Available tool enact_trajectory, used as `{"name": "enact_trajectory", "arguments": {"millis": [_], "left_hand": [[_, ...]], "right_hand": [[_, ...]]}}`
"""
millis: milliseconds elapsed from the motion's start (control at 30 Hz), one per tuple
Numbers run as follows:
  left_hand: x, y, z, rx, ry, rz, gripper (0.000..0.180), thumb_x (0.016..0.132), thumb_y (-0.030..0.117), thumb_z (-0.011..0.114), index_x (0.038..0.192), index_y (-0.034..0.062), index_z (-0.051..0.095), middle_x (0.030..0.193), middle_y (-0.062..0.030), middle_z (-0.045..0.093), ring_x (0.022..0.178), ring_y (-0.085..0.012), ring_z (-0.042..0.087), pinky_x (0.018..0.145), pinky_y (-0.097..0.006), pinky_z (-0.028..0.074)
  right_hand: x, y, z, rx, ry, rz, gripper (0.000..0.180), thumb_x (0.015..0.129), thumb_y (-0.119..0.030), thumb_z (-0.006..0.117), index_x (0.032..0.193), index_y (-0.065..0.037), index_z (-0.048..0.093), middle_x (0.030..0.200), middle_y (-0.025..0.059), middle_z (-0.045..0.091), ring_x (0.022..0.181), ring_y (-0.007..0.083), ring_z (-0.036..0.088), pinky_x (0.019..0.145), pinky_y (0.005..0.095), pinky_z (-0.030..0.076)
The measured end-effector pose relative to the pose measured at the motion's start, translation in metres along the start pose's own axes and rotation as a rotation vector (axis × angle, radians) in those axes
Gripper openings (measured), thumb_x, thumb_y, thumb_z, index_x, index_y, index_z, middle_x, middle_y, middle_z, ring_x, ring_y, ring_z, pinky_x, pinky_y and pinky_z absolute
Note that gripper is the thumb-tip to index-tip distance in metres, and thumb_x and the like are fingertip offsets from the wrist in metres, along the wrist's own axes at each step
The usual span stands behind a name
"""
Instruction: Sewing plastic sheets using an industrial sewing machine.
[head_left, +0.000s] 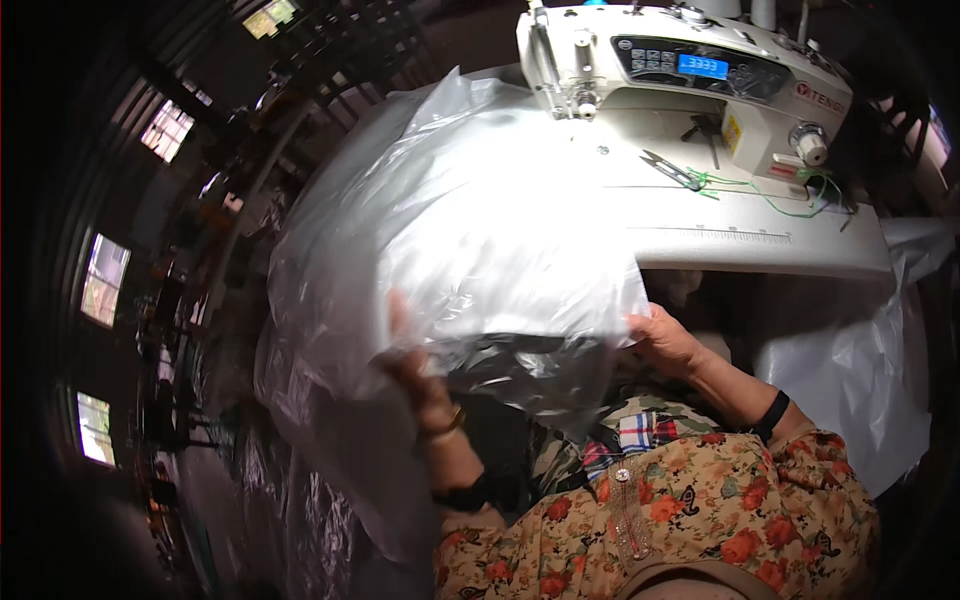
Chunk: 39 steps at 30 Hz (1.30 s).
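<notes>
A large white translucent plastic sheet [500, 240] drapes over the left end of the sewing machine's bed and hangs toward my lap. At its right near corner, my right hand [665, 340] is closed, pinching the edge between thumb and fingers. My left hand [405, 350] is at the sheet's left near side, touching it; motion blur smears its fingers, so their grip cannot be made out. Between my hands the sheet's thin, clear near part sags over my lap. The white sewing machine [690, 60] stands beyond, its needle area beside the sheet's far right part.
Thread snips [672, 172] and loose green thread [735, 183] lie on the machine bed [700, 212]. More plastic sheeting [840, 360] hangs at the right. Further plastic [310, 490] hangs at the lower left. Windows and dim workroom furniture are farther left.
</notes>
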<state>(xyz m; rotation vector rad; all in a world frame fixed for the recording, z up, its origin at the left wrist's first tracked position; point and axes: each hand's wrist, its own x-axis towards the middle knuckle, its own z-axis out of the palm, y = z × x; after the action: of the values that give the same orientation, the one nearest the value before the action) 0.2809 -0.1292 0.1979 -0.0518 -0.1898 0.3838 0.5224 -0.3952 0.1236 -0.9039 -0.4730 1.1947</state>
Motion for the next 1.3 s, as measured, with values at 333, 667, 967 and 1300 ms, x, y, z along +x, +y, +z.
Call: {"name": "enact_trajectory", "arguments": {"millis": [333,667,967,1300], "left_hand": [[-0.128,0.108,-0.174,1.032,1.1,1.052,0.045,0.095,0.028,0.063,0.132,0.0033,0.059,0.11,-0.0147,0.067,0.07,-0.0246,0.067,0.053,-0.034,0.054],[-0.103,-0.057,-0.083,1.81,0.697,-0.566,0.023,0.094,0.021,0.069,0.096,-0.0024,0.072,0.07,-0.0051,0.07,0.054,-0.0049,0.058,0.047,-0.02,0.044],[0.01,-0.138,-0.02,2.641,0.2,0.563,0.024,0.086,0.014,0.075,0.104,-0.0001,0.067,0.096,-0.0151,0.062,0.082,-0.0298,0.064,0.069,-0.036,0.051],[0.037,-0.138,-0.032,2.624,-0.006,0.581,0.004,0.089,0.005,0.062,0.088,0.0011,0.059,0.085,-0.0086,0.06,0.083,-0.0262,0.059,0.073,-0.037,0.048]], "right_hand": [[0.016,0.021,0.027,0.009,-0.022,0.165,0.031,0.098,-0.023,0.066,0.117,0.001,0.066,0.105,0.0017,0.067,0.096,0.0094,0.062,0.09,0.0277,0.05],[0.017,0.021,0.018,-0.275,0.047,0.032,0.026,0.099,-0.024,0.063,0.101,0.002,0.068,0.089,-0.0018,0.062,0.078,0.0057,0.052,0.072,0.0254,0.044],[0.02,0.026,0.026,-0.246,0.034,-0.067,0.025,0.098,-0.026,0.063,0.097,-0.001,0.068,0.083,-0.0033,0.061,0.076,0.0049,0.052,0.067,0.025,0.044],[0.015,0.023,0.013,-0.288,0.06,-0.044,0.021,0.098,-0.019,0.061,0.086,-0.002,0.063,0.079,-0.0056,0.055,0.071,0.0037,0.044,0.063,0.0249,0.039]]}}
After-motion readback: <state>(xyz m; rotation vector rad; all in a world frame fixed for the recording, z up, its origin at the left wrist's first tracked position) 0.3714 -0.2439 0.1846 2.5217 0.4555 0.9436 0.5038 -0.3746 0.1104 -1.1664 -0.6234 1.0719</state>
